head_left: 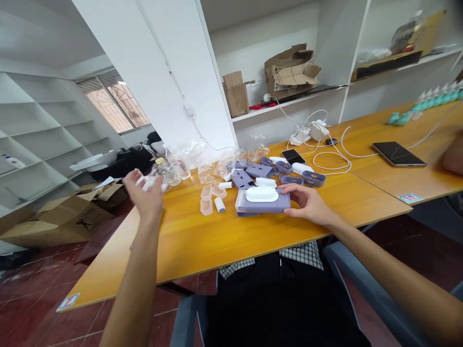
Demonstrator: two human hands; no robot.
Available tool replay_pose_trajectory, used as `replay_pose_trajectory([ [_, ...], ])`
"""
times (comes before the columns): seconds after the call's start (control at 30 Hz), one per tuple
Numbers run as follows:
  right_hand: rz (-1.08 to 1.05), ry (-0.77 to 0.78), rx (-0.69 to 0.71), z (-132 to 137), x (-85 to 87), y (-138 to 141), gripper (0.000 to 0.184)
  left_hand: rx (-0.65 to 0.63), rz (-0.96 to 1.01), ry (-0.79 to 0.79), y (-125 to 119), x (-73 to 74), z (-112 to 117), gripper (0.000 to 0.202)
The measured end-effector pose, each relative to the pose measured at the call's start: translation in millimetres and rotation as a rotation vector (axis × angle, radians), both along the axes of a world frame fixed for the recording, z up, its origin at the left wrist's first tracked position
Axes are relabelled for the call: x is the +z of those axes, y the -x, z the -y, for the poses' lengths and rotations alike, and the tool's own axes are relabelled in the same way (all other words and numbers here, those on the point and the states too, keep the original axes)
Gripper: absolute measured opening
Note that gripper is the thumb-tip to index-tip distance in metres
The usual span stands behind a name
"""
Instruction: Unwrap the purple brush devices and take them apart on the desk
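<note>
My right hand (pixel 309 203) rests on the wooden table (pixel 202 241), fingers wrapped against the right end of a purple case (pixel 262 205) with a white brush piece (pixel 262 194) lying on top. My left hand (pixel 144 193) is raised over the table's left part and is smeared by motion; a crumpled clear plastic bag (pixel 152 182) shows at its fingers. Small white and clear caps (pixel 211 198) lie just left of the case. More purple parts (pixel 253 171) and white pieces lie behind it.
Clear bags and a small bottle (pixel 170 171) sit at the back left. Two phones (pixel 293 156) (pixel 399 153), chargers and white cables (pixel 325 159) lie to the right. Teal bottles (pixel 427 103) line the far right. Cardboard boxes (pixel 65 217) lie on the floor at left. Another person's arm (pixel 454 156) shows at the right edge.
</note>
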State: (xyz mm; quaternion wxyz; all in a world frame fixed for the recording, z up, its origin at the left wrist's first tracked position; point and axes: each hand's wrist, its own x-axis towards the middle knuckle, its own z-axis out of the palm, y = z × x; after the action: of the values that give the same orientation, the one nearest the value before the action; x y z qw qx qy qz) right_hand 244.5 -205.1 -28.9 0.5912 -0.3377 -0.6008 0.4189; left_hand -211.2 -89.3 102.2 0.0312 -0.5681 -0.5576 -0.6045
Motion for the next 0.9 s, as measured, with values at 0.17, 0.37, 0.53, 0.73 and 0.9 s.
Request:
replay_pose_trajectory([
  [0.17, 0.059, -0.018, 0.059, 4.0, -2.3, 7.4, 0.046, -0.251, -0.343, 0.183, -43.4, -5.2, -59.1, 0.043],
  [0.37, 0.165, -0.037, 0.065, 5.7, 1.7, -0.1, 0.044, -0.469, -0.587, 0.403, -73.0, -20.3, -109.2, 0.038],
  [0.53, 0.161, -0.089, 0.185, 10.0, 4.2, -5.0, 0.039, -0.419, -0.572, 0.376, -77.1, -26.1, -104.4, 0.041],
  [0.73, 0.379, -0.087, 0.247, 16.7, 10.3, 5.8, 0.04, -0.665, -0.522, 0.267, -81.5, -32.2, -0.7, 0.041],
  [0.9, 0.667, -0.158, 0.139, 17.4, 19.5, 19.4, 0.041, -0.924, -0.709, 0.365, -93.0, -49.6, 80.3, 0.03],
])
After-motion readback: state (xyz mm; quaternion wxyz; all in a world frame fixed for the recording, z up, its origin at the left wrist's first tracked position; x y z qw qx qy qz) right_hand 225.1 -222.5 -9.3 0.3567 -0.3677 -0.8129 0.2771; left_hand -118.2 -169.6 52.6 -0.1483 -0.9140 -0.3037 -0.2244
